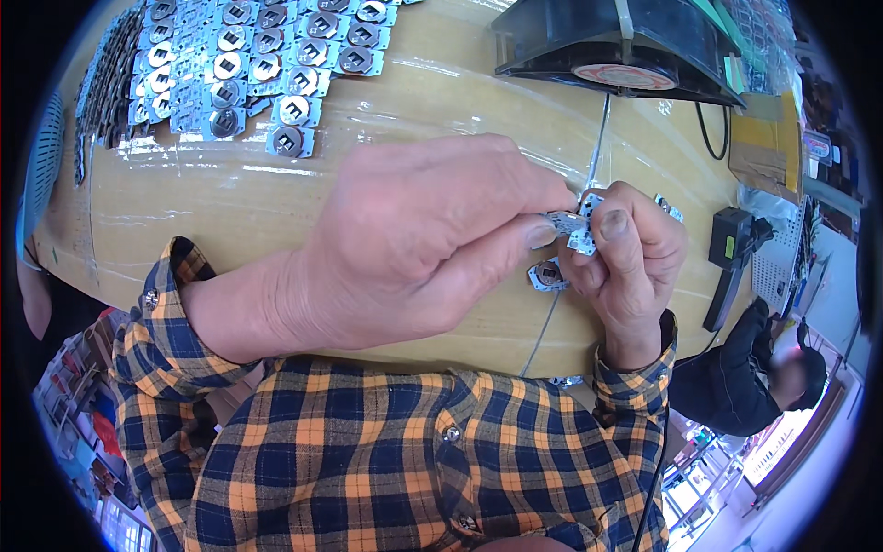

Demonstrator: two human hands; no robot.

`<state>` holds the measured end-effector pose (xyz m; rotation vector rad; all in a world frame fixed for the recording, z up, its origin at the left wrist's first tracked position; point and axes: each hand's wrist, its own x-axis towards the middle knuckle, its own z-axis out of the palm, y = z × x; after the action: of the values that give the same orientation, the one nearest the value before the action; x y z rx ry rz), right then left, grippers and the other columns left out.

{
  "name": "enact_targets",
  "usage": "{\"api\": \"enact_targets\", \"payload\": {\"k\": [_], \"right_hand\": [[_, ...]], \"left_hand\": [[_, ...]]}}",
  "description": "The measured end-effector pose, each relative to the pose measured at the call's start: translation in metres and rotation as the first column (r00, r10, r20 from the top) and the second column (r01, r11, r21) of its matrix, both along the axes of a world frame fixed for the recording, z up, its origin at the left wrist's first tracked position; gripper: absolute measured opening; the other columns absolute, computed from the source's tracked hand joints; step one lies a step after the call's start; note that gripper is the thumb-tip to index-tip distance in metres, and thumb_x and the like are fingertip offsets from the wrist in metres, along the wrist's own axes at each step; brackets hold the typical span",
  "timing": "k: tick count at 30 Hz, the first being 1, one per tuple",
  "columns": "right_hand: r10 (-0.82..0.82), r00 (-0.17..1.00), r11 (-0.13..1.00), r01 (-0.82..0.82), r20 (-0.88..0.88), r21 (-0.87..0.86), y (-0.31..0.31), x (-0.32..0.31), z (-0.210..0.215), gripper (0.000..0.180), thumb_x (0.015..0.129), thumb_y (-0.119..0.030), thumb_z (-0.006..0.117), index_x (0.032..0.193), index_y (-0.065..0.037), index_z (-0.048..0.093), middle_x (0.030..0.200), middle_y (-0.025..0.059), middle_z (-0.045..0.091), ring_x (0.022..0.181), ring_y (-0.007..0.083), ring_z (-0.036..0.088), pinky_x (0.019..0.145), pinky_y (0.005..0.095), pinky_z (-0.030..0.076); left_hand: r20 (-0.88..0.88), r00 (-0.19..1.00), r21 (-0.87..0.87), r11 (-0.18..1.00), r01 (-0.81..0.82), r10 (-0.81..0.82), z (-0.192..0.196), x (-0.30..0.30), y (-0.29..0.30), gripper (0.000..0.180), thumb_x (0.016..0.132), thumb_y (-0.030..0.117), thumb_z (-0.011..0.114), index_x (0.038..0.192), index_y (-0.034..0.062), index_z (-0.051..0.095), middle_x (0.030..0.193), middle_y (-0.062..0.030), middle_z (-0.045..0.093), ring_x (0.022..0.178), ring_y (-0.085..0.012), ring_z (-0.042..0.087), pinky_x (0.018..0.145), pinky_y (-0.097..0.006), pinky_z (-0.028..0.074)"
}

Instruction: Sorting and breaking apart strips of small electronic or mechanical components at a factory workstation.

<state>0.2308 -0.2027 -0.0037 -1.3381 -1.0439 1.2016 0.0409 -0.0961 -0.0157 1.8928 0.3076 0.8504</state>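
My left hand (414, 239) reaches across the middle of the table, its thumb and forefinger pinched on a small circuit board (564, 221). Facing it, my right hand (630, 248) grips another small white-blue circuit board (581, 241) between thumb and curled fingers. The two boards meet or overlap at the fingertips; whether they are joined I cannot tell. Just below the fingertips a loose board with a round metal disc (548, 274) lies on the table. Part of another board (670, 208) shows behind my right hand.
Rows of similar disc-bearing boards (267, 66) cover the far left of the table (441, 101). A black fan (616, 46) stands at the far right, beside a cardboard box (768, 152) and a black device (731, 239). A person in dark clothes (736, 386) is at the right.
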Motion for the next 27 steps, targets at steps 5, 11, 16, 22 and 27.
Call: {"api": "enact_targets", "payload": {"k": [5, 11, 16, 22, 27], "right_hand": [[0.021, 0.997, 0.998, -0.025, -0.073, -0.056, 0.001, -0.001, 0.001, 0.026, 0.098, -0.018, 0.056, 0.084, 0.003, 0.063, 0.059, -0.0009, 0.053, 0.047, 0.0017, 0.041, 0.044, 0.0186, 0.030], [0.005, 1.000, 0.998, -0.004, 0.010, -0.069, 0.004, -0.005, 0.002, 0.038, 0.101, -0.025, 0.049, 0.070, -0.002, 0.049, 0.051, -0.0003, 0.042, 0.040, 0.0037, 0.034, 0.037, 0.0204, 0.027], [-0.032, 0.999, 0.998, 0.034, 0.041, -0.048, 0.003, -0.007, 0.004, 0.037, 0.101, -0.024, 0.049, 0.073, -0.001, 0.051, 0.051, -0.0013, 0.041, 0.041, 0.0041, 0.033, 0.038, 0.0207, 0.025], [-0.065, 0.937, 0.998, 0.060, 0.344, 0.027, 0.009, 0.000, 0.005, 0.037, 0.099, -0.019, 0.051, 0.066, -0.001, 0.052, 0.055, -0.0019, 0.044, 0.047, 0.0042, 0.036, 0.044, 0.0223, 0.024], [0.013, 0.845, 0.991, -0.081, 0.535, 0.104, 0.010, 0.005, 0.005, 0.036, 0.097, -0.017, 0.054, 0.065, 0.000, 0.051, 0.059, -0.0005, 0.047, 0.050, 0.0049, 0.038, 0.047, 0.0238, 0.026]], "left_hand": [[0.109, 0.986, 0.154, 0.978, -0.142, 0.126, -0.008, 0.002, -0.004, 0.032, 0.075, -0.009, 0.067, 0.107, -0.0031, 0.066, 0.073, -0.0096, 0.062, 0.059, -0.0172, 0.059, 0.052, -0.028, 0.044], [0.068, 0.985, 0.141, 0.976, -0.167, 0.159, -0.005, 0.000, -0.002, 0.029, 0.075, -0.009, 0.068, 0.103, -0.0026, 0.066, 0.076, -0.0104, 0.063, 0.060, -0.0191, 0.059, 0.051, -0.028, 0.043], [0.110, 0.992, 0.103, 0.992, -0.070, 0.059, -0.006, 0.002, -0.005, 0.026, 0.075, -0.008, 0.067, 0.100, -0.0024, 0.066, 0.077, -0.0113, 0.063, 0.059, -0.0193, 0.058, 0.051, -0.028, 0.043], [0.019, 0.999, -0.029, 0.999, 0.033, -0.032, -0.008, 0.002, -0.003, 0.022, 0.077, -0.007, 0.067, 0.098, -0.0025, 0.067, 0.081, -0.0121, 0.065, 0.064, -0.0182, 0.060, 0.055, -0.028, 0.045], [-0.085, 0.985, -0.184, 0.974, 0.131, -0.149, -0.006, 0.002, -0.003, 0.015, 0.082, -0.005, 0.064, 0.096, -0.0036, 0.067, 0.090, -0.0118, 0.068, 0.074, -0.0163, 0.063, 0.064, -0.025, 0.047]]}}
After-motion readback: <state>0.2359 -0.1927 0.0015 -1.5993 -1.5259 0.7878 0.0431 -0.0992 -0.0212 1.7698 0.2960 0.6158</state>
